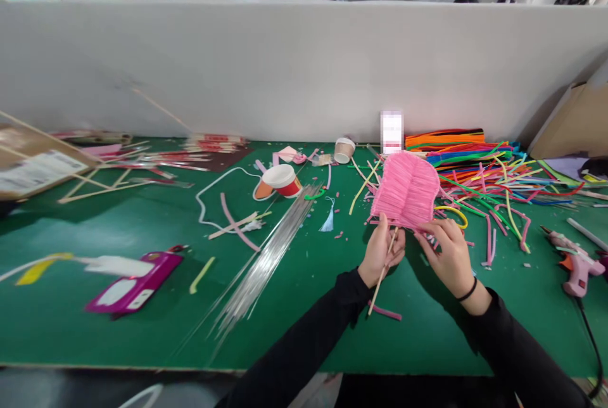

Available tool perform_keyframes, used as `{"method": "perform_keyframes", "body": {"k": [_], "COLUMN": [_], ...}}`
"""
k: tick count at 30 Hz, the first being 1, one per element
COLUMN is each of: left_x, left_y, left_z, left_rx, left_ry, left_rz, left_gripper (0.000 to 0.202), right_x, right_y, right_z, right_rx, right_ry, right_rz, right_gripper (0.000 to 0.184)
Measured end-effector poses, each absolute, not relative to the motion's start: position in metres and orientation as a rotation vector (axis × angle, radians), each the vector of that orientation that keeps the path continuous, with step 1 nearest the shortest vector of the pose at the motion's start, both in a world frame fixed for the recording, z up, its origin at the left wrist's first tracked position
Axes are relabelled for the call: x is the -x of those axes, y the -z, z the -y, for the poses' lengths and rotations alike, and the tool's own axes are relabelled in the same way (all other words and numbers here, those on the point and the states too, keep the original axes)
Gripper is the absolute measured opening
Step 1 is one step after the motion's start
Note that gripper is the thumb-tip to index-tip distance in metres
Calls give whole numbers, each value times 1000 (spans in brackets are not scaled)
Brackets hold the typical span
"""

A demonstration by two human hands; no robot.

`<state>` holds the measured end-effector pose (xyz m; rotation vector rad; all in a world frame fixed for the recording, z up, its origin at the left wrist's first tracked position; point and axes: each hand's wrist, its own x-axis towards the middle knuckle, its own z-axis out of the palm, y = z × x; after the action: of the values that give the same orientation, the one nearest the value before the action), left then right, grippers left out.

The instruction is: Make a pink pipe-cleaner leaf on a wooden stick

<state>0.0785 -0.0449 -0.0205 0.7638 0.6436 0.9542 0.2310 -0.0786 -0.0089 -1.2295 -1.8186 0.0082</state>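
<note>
A pink fan (408,189), made of what look like pipe cleaners in packed rows, stands raised above the green table. Its wooden stick (377,294) points down toward me at a slant. My left hand (382,255) is closed round the stick and the fan's lower left edge. At the lower right edge, the thumb and fingers of my right hand (449,259) pinch the fan; the exact contact is partly hidden. Under my left wrist lies a short pink pipe cleaner (386,312).
Loose coloured pipe cleaners (475,154) pile up behind on the right. A pink glue gun (577,262) lies far right. Left of my hands are thin metal wires (275,249), a paper cup (282,181), a blue tassel (328,216) and a purple case (137,284). A phone (392,131) leans on the partition.
</note>
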Motion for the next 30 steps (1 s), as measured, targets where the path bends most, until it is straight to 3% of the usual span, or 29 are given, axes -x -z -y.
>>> {"method": "perform_keyframes", "body": {"k": [16,23,30], "left_x": [-80,-75,-76], "left_y": [14,8,16], "left_z": [48,42,39], "left_rx": [-785,-766,-769], "left_ry": [-1043,-1212,-1228], "left_rz": [-623,-764,-879], "left_gripper": [62,38,37], "right_x": [-232,-244,-236], "right_y": [5,-5,-4], "right_z": [78,84,87], "right_rx": [1221,1292,1247], "right_ry": [155,240,268], "right_rz": [1885,1819,1876], "right_gripper": [12,5,8]}}
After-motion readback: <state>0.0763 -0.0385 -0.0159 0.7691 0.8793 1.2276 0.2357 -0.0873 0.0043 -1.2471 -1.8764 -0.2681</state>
